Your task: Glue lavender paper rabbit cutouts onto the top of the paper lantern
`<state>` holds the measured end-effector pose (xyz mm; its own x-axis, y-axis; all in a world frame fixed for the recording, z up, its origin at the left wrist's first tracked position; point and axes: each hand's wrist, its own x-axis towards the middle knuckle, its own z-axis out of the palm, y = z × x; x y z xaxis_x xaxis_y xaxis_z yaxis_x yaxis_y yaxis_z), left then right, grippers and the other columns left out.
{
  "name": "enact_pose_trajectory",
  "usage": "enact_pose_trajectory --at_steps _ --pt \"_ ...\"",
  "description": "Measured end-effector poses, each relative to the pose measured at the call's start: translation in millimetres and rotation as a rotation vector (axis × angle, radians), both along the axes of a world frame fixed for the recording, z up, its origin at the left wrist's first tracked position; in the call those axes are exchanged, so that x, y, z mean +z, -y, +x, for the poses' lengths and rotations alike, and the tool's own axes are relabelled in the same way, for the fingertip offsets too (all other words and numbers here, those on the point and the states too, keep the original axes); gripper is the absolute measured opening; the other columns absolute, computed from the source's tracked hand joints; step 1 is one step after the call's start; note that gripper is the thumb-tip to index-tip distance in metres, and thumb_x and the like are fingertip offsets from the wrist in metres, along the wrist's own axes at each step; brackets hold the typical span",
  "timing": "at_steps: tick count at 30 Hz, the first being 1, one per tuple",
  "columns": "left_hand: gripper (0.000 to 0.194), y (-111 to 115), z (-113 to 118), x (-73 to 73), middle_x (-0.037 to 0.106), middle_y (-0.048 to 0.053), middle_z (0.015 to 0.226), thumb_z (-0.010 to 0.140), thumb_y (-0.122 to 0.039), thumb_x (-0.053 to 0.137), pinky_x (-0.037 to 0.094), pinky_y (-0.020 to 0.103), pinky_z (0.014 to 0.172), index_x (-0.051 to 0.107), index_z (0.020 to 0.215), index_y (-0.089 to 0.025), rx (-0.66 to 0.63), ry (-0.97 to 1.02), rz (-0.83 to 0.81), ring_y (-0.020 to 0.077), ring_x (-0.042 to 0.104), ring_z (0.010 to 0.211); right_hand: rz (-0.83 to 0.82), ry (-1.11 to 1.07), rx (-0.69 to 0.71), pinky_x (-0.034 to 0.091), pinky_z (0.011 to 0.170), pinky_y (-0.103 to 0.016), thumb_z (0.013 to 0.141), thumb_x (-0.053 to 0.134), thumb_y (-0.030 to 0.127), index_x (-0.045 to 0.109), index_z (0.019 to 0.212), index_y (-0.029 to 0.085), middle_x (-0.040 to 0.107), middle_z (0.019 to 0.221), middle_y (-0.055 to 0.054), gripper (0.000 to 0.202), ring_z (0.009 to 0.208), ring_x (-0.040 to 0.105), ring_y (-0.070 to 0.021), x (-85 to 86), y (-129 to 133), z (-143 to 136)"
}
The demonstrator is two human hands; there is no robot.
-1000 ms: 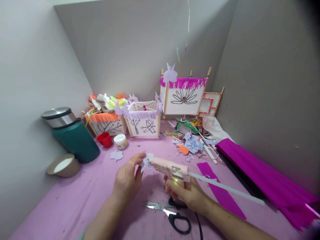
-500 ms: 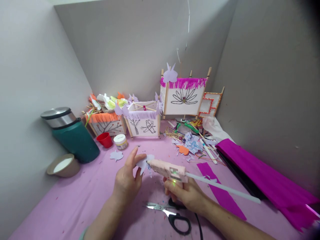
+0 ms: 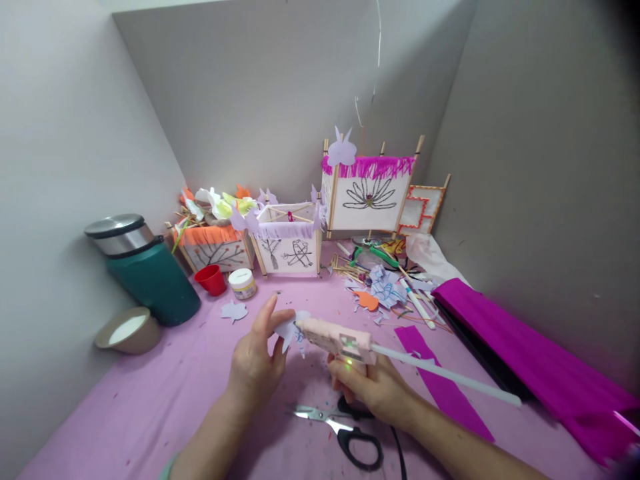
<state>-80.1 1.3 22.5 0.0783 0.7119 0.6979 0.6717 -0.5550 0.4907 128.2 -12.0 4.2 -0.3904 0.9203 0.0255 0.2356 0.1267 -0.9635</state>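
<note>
My left hand [image 3: 260,353] pinches a pale lilac paper cutout [image 3: 287,329] between thumb and fingers, above the table. My right hand [image 3: 373,383] is wrapped round the handle of a pale pink hot glue gun [image 3: 333,335], whose small light glows green. Its nozzle points left and meets the cutout's edge; whether glue is coming out I cannot tell. A long white glue stick [image 3: 450,377] juts from the gun's back. Below the hands, black-handled scissors [image 3: 333,423] lie with their blades slightly apart, one handle loop partly behind my right hand.
On the left stand a green tumbler [image 3: 153,280], a bowl [image 3: 107,333], a red cup [image 3: 211,280] and a small jar [image 3: 243,285]. Decorated paper lanterns [image 3: 287,250] line the back. Paper scraps [image 3: 385,287], sticks and markers lie right of centre, near magenta crepe paper [image 3: 525,360].
Hardly anything differs. The whole view has shifted by a few pixels; both hands keep the cutout and the glue gun in the same position.
</note>
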Motion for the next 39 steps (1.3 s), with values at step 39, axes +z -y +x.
enact_pose_trajectory --at_steps 39 --pt "0.029 -59.7 78.9 102.1 0.073 0.001 0.069 0.072 -0.034 0.069 0.056 0.029 0.066 0.058 0.093 -0.019 -0.255 0.554 -0.372 0.0212 0.072 0.070 -0.145 -0.216 -0.336 0.034 0.039 -0.018 0.085 0.052 0.048 0.056 0.056 0.015 0.047 0.041 0.003 0.044 0.035 0.044 -0.0090 -18.3 -32.0 -10.0"
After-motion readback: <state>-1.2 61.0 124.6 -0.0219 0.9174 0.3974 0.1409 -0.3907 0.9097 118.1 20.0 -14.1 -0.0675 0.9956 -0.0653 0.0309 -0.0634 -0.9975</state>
